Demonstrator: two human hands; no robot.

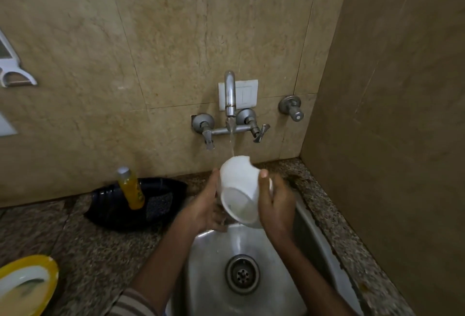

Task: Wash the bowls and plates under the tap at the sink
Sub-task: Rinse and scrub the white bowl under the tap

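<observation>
Steel sink across the lower centre of the frame, tap above it at centre, running. Under the stream, just below centre: white bowl, tipped on its side, base toward the camera, water spilling off its lower edge. Held between both hands: left hand cupped against its left wall, right hand wrapped round the right wall, thumb up on top. Probably glazed ceramic: stiff, moderately heavy, slick when wet, chippable against steel. Best gripped at rim and foot. Lower left corner: yellow-rimmed plate, unwashed.
</observation>
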